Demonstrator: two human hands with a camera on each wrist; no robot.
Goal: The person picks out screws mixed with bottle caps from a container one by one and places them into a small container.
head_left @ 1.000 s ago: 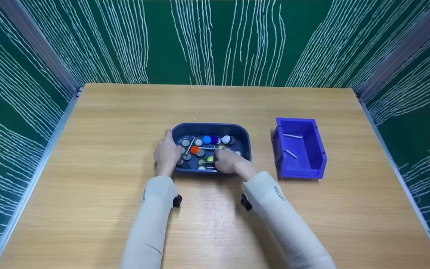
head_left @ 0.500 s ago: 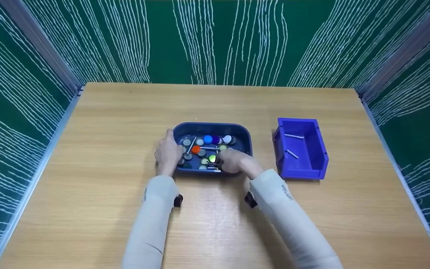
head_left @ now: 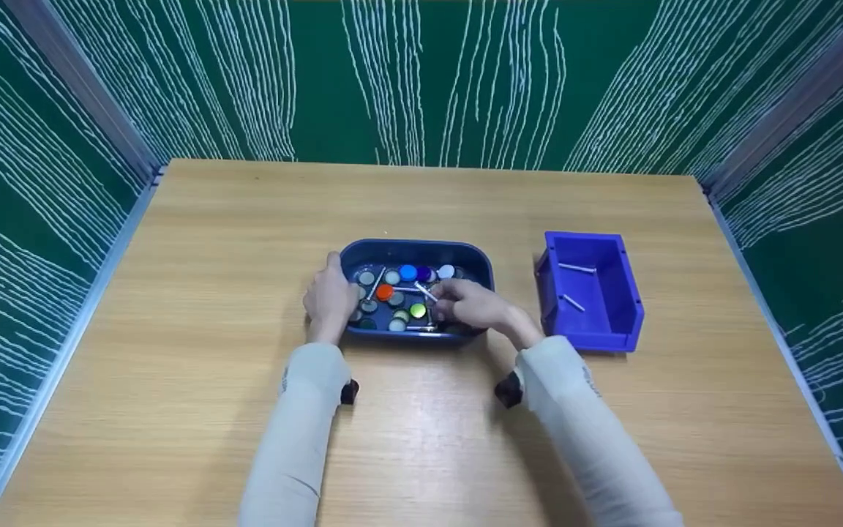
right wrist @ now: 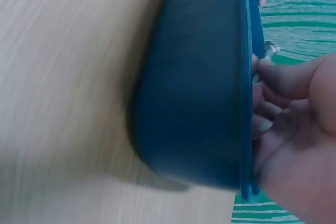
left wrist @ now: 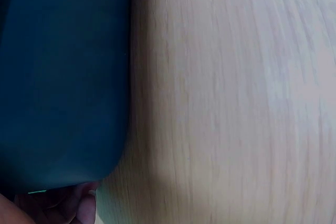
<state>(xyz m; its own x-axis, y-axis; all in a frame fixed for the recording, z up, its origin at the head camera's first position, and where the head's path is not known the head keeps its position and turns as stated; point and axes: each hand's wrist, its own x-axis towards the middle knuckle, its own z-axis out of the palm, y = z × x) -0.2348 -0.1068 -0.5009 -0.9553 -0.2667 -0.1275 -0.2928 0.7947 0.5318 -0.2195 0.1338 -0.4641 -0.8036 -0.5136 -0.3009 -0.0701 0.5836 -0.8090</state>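
My left hand [head_left: 328,301] grips the left end of a dark blue tub [head_left: 418,252]; in the left wrist view its fingers curl at the end of the tub [left wrist: 63,77]. Over the tub's right half, my right hand [head_left: 469,304] pinches a silver bolt [head_left: 426,291] between thumb and fingers. The bolt's head [right wrist: 270,50] pokes up past the rim in the right wrist view. Beneath lie several round bottle caps, among them an orange cap [head_left: 385,292], a lime cap [head_left: 418,310] and a blue cap [head_left: 407,273]. Another bolt [head_left: 375,284] leans among the caps at the left.
To the right stands a purple-blue bin [head_left: 593,342] with two silver bolts lying in it, one of them the nearer bolt [head_left: 573,302]. The wooden table [head_left: 246,219] ends at green walls [head_left: 319,80] with white streaks.
My right hand has come up from the tub's contents, slightly to the right, with a bolt pinched in its fingers. More of the lime cap shows. My left hand stays on the tub.
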